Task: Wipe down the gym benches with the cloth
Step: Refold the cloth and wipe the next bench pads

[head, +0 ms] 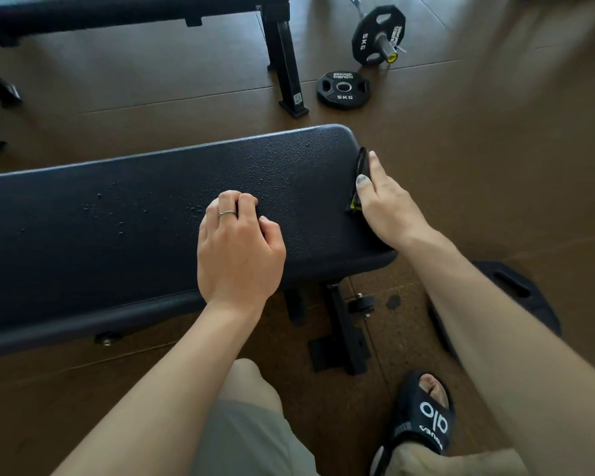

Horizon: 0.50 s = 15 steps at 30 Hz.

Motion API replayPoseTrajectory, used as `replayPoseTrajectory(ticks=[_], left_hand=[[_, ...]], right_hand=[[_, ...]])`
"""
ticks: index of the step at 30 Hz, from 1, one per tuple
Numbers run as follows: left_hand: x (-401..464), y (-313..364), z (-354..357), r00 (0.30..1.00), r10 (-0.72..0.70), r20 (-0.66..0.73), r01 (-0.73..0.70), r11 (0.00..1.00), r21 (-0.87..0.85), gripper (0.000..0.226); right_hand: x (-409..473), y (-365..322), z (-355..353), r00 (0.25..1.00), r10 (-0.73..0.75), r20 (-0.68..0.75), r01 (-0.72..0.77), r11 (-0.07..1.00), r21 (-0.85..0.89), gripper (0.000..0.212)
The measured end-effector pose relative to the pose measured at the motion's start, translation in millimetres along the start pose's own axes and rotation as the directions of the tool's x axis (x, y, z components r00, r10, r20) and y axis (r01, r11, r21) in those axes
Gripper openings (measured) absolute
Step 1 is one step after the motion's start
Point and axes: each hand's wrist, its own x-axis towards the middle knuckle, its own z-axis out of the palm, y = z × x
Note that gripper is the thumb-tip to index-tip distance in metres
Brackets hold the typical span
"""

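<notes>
Head view: right hand (385,204) presses what looks like a dark folded cloth (360,173) against the bench (134,214) end to wipe it; left hand (237,242), knuckles curled and holding nothing, braces on the droplet-beaded pad.

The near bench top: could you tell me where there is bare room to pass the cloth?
The bench pad left of the left hand is bare apart from droplets. The strip between that hand and the right hand is narrower. The cloth, under the right hand, crowds the right end.

The flat weight plate (343,90) read "HAMMER STRENGTH" and "5KG"; beyond it, the barbell plate (378,34) showed "5KG"; the slipper (423,412) bore "alo".
</notes>
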Motion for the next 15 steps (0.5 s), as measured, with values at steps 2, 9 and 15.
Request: replayPoseTrajectory(ticks=[2, 9, 15], left_hand=[[0, 0, 1, 1.0, 0.008, 0.009, -0.008, 1.0, 0.013, 0.037], [1, 0, 1, 1.0, 0.017, -0.009, -0.017, 0.999, 0.035, 0.04], [1, 1, 1, 1.0, 0.016, -0.015, -0.016, 0.999, 0.029, 0.043]], right_hand=[[-31, 10, 7, 0.999, 0.0, -0.038, 0.0, 1.0, -0.009, 0.057], [-36, 13, 18, 0.989, -0.02, -0.144, 0.017, 1.0, -0.023, 0.056], [-6, 1, 3, 0.994, 0.086, -0.074, -0.08, 0.994, 0.077, 0.056]])
